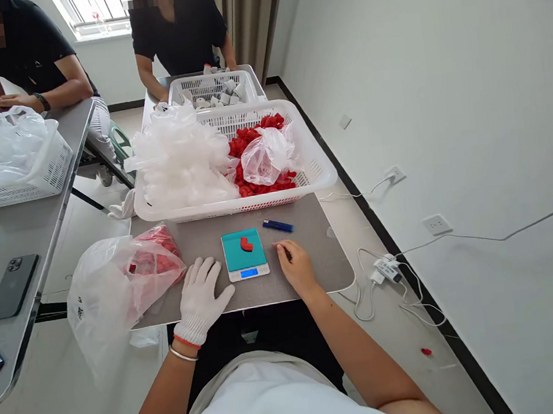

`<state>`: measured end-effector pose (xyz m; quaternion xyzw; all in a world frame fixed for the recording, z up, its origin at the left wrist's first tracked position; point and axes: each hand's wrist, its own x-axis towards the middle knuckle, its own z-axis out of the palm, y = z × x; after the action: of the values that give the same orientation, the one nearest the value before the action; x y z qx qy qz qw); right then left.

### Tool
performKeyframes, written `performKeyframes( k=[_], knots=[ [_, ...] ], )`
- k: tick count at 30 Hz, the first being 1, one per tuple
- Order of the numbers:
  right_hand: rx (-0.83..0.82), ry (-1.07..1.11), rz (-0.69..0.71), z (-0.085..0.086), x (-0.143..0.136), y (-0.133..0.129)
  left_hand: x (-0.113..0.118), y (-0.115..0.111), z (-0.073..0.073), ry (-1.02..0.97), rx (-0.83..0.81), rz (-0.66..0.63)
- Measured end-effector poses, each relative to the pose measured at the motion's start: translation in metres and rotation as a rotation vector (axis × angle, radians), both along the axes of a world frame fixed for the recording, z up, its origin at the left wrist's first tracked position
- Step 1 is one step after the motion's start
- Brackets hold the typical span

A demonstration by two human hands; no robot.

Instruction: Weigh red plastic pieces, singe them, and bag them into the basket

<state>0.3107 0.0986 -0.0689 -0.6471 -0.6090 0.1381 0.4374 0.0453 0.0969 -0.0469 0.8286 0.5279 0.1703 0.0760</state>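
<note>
White shirt (270, 402) up front, gloved left hand (200, 300) open, can't tell if bare right hand (298, 270) grips anything, but one stray knuckle could knock that red piece (245, 245) off the scale (235, 260).

glove (201, 295): knit cloth, matt, ribbed cuff; basket (319, 168): smooth white plastic; bag (100, 296): thin, crinkled, translucent plastic; scale (235, 256): smooth teal top; phone (13, 286): smooth dark back; curtain (243, 16): draped cloth; tabletop (199, 233): matt grey
</note>
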Motion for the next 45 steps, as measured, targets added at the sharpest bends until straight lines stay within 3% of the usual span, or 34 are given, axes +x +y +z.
performKeyframes(
  k=[5,15,20,29,32,36,40,43,45],
  knots=[
    [-0.05,-0.124,0.164,-0.008,0.001,-0.004,0.014,0.01,-0.002,-0.014,-0.001,-0.043],
    [-0.066,-0.104,0.116,-0.013,0.001,-0.004,0.021,0.015,-0.002,0.004,0.019,-0.034],
    [0.046,-0.124,0.007,0.0,-0.005,0.001,0.021,0.014,-0.002,-0.002,0.034,-0.039],
    [0.037,-0.367,0.089,0.026,-0.039,0.028,0.015,0.013,-0.004,-0.211,0.125,0.008],
    [-0.002,-0.314,0.259,0.035,-0.043,0.025,0.011,0.01,-0.002,-0.326,0.19,-0.023],
    [-0.056,-0.238,0.547,0.05,-0.05,0.013,0.007,0.006,0.001,-0.403,0.184,-0.156],
    [-0.079,-0.165,0.616,0.054,-0.057,0.007,0.007,0.004,0.003,-0.455,0.055,-0.138],
    [-0.055,-0.123,0.577,0.047,-0.049,0.014,0.007,0.005,0.001,-0.494,0.003,-0.049],
    [0.0,-0.118,0.42,0.039,-0.033,0.025,0.006,0.006,-0.001,-0.535,-0.038,0.035]
  ],
)
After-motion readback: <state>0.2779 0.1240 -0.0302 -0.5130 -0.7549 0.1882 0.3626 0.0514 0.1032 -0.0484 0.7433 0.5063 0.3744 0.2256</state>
